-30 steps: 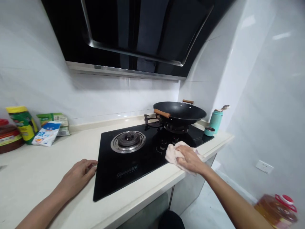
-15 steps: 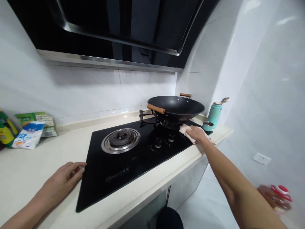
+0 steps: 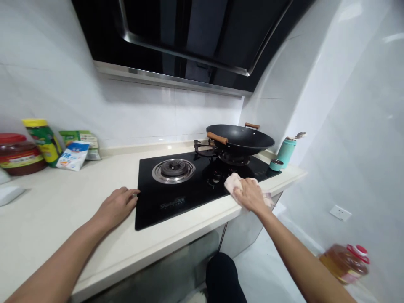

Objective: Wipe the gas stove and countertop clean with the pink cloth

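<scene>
My right hand (image 3: 251, 194) presses a pale pinkish cloth (image 3: 232, 182) onto the front edge of the black gas cooktop (image 3: 186, 195), close to the control knobs (image 3: 216, 176). Its fingers are closed on the cloth, and part of the cloth hangs past the hand toward the counter edge. My left hand (image 3: 118, 206) rests on the counter (image 3: 104, 244), fingertips at the cooktop's left edge, holding nothing, fingers loosely apart. A black wok (image 3: 241, 141) with wooden handles sits over the right burner. The left burner (image 3: 173, 170) is uncovered, and a dark pot support (image 3: 203, 149) lies beside the wok.
An open turquoise flask (image 3: 286, 152) and its cup (image 3: 276, 164) stand at the right end. Seasoning packets (image 3: 74, 155), a green-yellow bottle (image 3: 44, 141) and a red-lidded jar (image 3: 20, 155) line the back left. A range hood (image 3: 189, 38) overhangs; an oil jug (image 3: 345, 263) is low right.
My right hand has drawn the cloth from beside the wok toward the front edge, near the knobs. The view has shifted left, bringing the jar into sight. My left hand stays at the cooktop's edge.
</scene>
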Demonstrator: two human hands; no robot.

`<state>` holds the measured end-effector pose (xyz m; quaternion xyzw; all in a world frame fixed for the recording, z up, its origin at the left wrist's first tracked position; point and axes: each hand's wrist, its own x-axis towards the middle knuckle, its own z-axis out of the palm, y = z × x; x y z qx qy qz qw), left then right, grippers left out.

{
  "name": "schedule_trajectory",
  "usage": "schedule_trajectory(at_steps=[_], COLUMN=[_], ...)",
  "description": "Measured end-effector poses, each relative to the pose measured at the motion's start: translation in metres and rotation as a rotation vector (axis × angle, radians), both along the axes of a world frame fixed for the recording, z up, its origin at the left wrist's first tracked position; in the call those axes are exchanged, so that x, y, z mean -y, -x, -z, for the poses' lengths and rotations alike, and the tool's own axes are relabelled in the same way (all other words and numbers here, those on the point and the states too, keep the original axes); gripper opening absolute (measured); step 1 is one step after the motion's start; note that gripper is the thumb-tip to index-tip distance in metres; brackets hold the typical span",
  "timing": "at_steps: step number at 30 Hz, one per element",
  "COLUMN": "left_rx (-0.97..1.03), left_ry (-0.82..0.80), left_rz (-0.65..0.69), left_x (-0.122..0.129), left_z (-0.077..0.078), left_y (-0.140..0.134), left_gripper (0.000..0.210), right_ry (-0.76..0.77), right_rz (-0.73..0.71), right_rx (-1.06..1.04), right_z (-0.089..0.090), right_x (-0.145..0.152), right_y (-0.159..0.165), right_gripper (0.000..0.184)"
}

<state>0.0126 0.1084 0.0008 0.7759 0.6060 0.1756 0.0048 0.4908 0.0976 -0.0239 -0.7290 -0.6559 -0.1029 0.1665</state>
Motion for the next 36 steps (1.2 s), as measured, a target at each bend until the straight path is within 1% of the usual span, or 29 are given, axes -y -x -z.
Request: schedule_trajectory(at_steps=[3, 5, 8, 10, 12, 13, 14, 16, 19, 20, 22, 24, 26, 29, 30, 32, 34, 36], left_rx=[-0.011, -0.011, 0.041, 0.107, 0.182, 0.216, 0.246, 0.285, 0.293, 0.273, 0.211, 0.149, 0.118, 0.101, 0.099, 0.100, 0.095, 0.086], left_ry=[0.016, 0.040, 0.019, -0.039, -0.097, -0.121, -0.143, -0.184, -0.231, -0.233, -0.209, -0.161, -0.130, -0.126, -0.124, -0.112, -0.094, -0.079], left_rz=[0.041, 0.066, 0.031, -0.028, -0.108, -0.156, -0.205, -0.304, -0.419, -0.441, -0.467, -0.493, -0.515, -0.526, -0.531, -0.547, -0.564, -0.575], left_x=[0.023, 0.042, 0.072, 0.091, 0.108, 0.115, 0.122, 0.132, 0.139, 0.139, 0.138, 0.137, 0.137, 0.139, 0.140, 0.141, 0.141, 0.142], left_z=[-0.006, -0.006, -0.001, 0.005, 0.012, 0.016, 0.019, 0.024, 0.029, 0.030, 0.032, 0.033, 0.034, 0.033, 0.032, 0.031, 0.029, 0.026], left_y=[-0.012, -0.016, -0.006, 0.009, 0.030, 0.040, 0.049, 0.061, 0.067, 0.066, 0.063, 0.060, 0.059, 0.057, 0.056, 0.054, 0.052, 0.049], left_gripper=[0.058, 0.057, 0.053, 0.051, 0.048, 0.046, 0.044, 0.039, 0.039, 0.041, 0.048, 0.055, 0.059, 0.058, 0.056, 0.055, 0.054, 0.054], right_ry=[0.036, 0.012, 0.009, -0.010, -0.009, -0.013, -0.018, -0.028, -0.033, -0.042, -0.069, -0.083, -0.086, -0.119, -0.108, -0.096, -0.104, -0.168], right_rz=[-0.237, -0.415, -0.670, -0.857, -1.000, -1.045, -1.076, -1.109, -1.108, -1.079, -0.975, -0.824, -0.631, -0.336, -0.237, -0.047, 0.099, 0.179], right_rx=[-0.032, -0.052, -0.013, 0.003, 0.000, -0.011, -0.026, -0.067, -0.141, -0.167, -0.207, -0.205, -0.175, -0.102, -0.093, -0.122, -0.224, -0.354], right_z=[-0.007, -0.013, -0.019, -0.020, -0.020, -0.020, -0.019, -0.018, -0.015, -0.013, -0.007, -0.001, 0.005, 0.012, 0.015, 0.021, 0.030, 0.039], right_x=[0.041, 0.064, 0.088, 0.097, 0.101, 0.102, 0.102, 0.101, 0.094, 0.091, 0.083, 0.073, 0.062, 0.043, 0.036, 0.024, 0.014, 0.006], right_y=[0.069, 0.121, 0.197, 0.240, 0.271, 0.281, 0.286, 0.286, 0.259, 0.244, 0.207, 0.159, 0.105, 0.018, -0.010, -0.061, -0.100, -0.123], right_gripper=[0.037, 0.037, 0.039, 0.050, 0.057, 0.058, 0.059, 0.056, 0.050, 0.049, 0.048, 0.042, 0.036, 0.038, 0.040, 0.043, 0.047, 0.054])
